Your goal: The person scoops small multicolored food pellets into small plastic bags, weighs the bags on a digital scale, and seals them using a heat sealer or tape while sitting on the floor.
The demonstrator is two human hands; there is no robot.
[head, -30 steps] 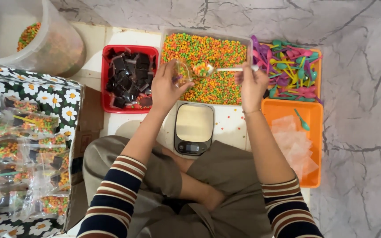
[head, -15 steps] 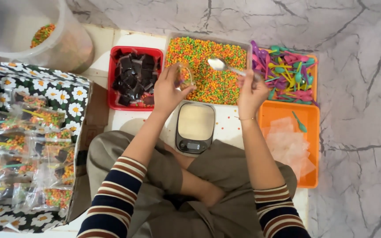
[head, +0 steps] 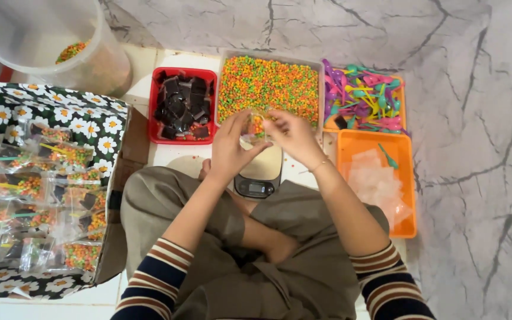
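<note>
We hold a small clear plastic pouch partly filled with orange and green candy beads [head: 255, 127] between both hands, just above the small grey digital kitchen scale [head: 258, 175] that sits on the floor in front of our crossed legs. Our left hand [head: 230, 144] is closed around the pouch's left side, fingers curled; our right hand [head: 291, 135] pinches the top edge from the right. Both are clamped on the pouch.

The pouch looks light and floppy, its film thin and likely slick. The loose beads inside would shift and spill if the mouth tipped, so we judge the safest grip to be at the upper rim, on both sides, with the open end kept upward (squeezing the belly would only push the beads out).

Beyond the scale lie a grey rectangular tray heaped with the same multicoloured beads [head: 268, 86], a red square plastic tray of dark chocolate pieces [head: 182, 105], an orange tray of small pink, purple and green plastic spoons [head: 365, 98], and a second orange tray with a stack of empty clear pouches [head: 376, 181]. To the left, a box covered in daisy-patterned cloth holds finished packets [head: 37, 184], and a large translucent tub [head: 48, 38] stands behind it. The floor is pale tile meeting grey veined marble.
</note>
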